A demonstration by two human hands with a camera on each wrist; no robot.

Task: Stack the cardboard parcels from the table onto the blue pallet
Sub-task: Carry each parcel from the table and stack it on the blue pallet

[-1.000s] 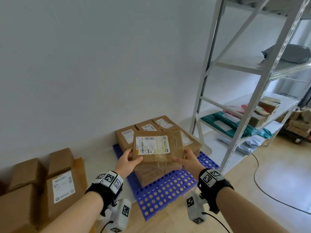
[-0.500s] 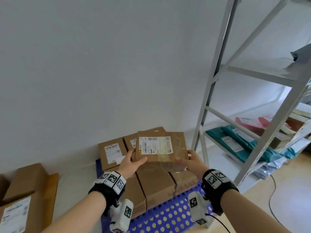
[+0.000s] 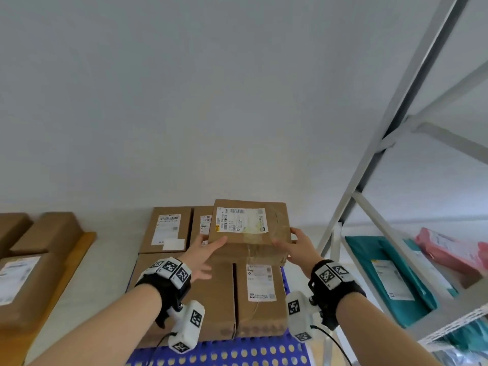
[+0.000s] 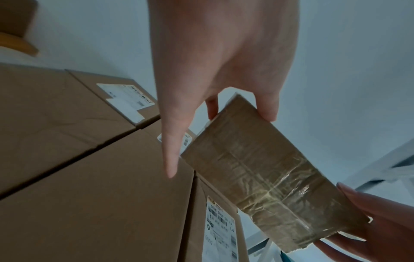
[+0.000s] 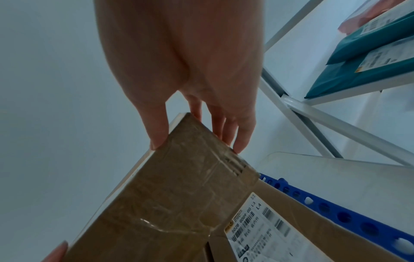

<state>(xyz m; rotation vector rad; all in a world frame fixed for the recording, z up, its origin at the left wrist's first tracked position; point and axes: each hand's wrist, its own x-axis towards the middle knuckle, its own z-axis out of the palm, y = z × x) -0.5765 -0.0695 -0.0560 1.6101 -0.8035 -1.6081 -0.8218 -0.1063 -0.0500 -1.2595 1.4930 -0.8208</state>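
Carried further over the stack since 0.5 s ago: taped brown cardboard parcel (image 3: pixel 249 228), pinched at both ends between left hand (image 3: pixel 203 253) and right hand (image 3: pixel 299 245), hovering above 2 brown labelled boxes (image 3: pixel 260 294) on perforated blue plastic pallet (image 3: pixel 237 352), kept level for flat placement.

**Soft daylight overhead, dim and murky at the wrists**

Evenly bright in the head view, with diffuse, cool light on the white wall (image 3: pixel 211 101) and only faint shadows. Slightly soft throughout; label print unreadable. Strong wide-angle bending of the shelf frame (image 3: pixel 369 167) toward the right edge. Much darker in both wrist views, with bluish cast and grain. Glare streaks on the tape of the held parcel (image 4: pixel 268 186). Nearest skin blurred.
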